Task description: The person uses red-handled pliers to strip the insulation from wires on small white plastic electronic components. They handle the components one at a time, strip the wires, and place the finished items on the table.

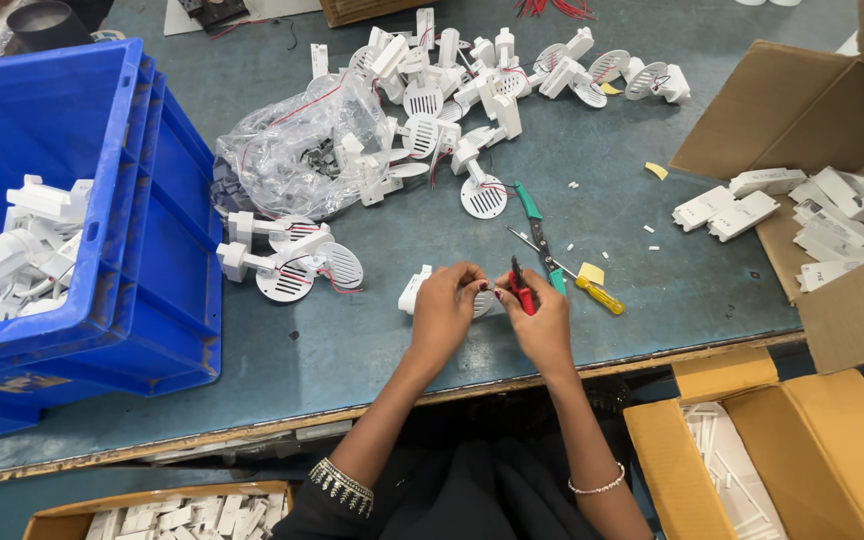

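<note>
counter [372, 350]: grey-green work surface with a worn wooden near edge; it carries everything below.
blue crate [102, 200]: stacked plastic bins at the left, partly filled with white plastic assemblies.
open cardboard box [822, 110]: lies on its side at the right edge, flaps open, spilling flat white rectangular covers [742, 210] toward the middle.
yellow carton [832, 450]: near right, below the counter edge, holding white strips; a second, low carton of white pieces [182, 515] sits near left.
clear plastic bag [302, 150]: crumpled, far centre-left, with white parts and red wires inside.
pile of white units [482, 80]: far centre, round slotted grilles on brackets, red leads trailing; a few more lie just left of the hands.
left hand [444, 310]: closed around a white unit [417, 290], which rests on the counter at near centre; the unit's long axis runs left to right, its free end sticking out to the left of the fingers.
right hand [542, 322]: clamped on red-handled cutters [522, 290], tips aimed left at the unit's right end, touching or just short of it; I cannot tell which.
nearer hand: the left hand has the unit; the right is just beside it.
loose tools: green-handled pliers [542, 235] and a yellow-handled screwdriver [597, 293] lie just beyond the right hand.
labels: small yellow paper scraps [592, 272], one by the screwdriver, others farther right; print unreadable.
</note>
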